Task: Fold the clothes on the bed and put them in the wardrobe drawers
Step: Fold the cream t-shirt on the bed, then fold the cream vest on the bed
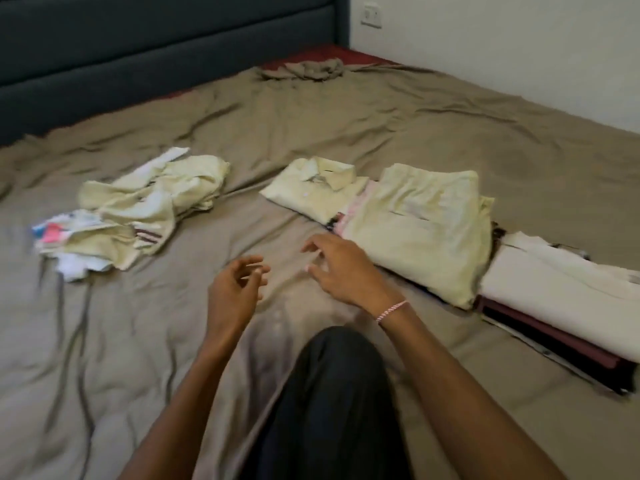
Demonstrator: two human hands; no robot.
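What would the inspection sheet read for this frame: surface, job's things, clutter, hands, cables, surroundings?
Surface: bed cover, taupe, wrinkled.
Job's things: unfolded pile at left; folded collared shirt mid-bed; folded yellow garment against it; folded stack at right.
Clutter: crumpled cloth near the headboard.
Hands: left hand loosely curled, right hand spread; both hold nothing, above the cover.
Cables: nothing seen.
Surroundings: white wall, wall socket; no wardrobe in view.
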